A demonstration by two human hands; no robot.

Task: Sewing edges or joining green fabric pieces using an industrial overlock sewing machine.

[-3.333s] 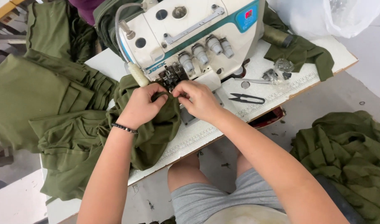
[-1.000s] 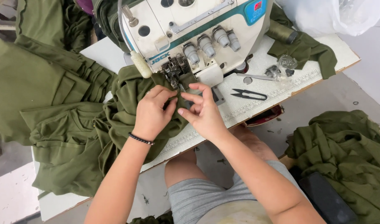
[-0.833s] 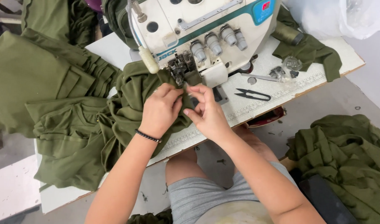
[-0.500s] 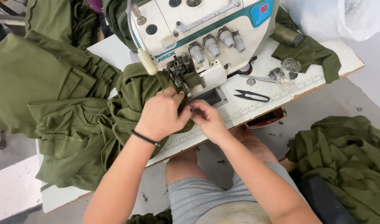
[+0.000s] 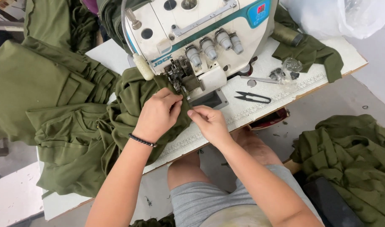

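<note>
Left hand (image 5: 158, 115) pinching green cloth (image 5: 129, 109) just below sewing machine (image 5: 201, 38). Right hand (image 5: 209, 122) pinching cloth edge beside it. Snips (image 5: 253, 97) right of machine on tabletop (image 5: 259, 105). Clear bag (image 5: 343, 17) far right, contents unclear.

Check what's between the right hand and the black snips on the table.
Head view: between the right hand and the snips there is only bare white table with its printed ruler strip; nothing else lies there.
</note>
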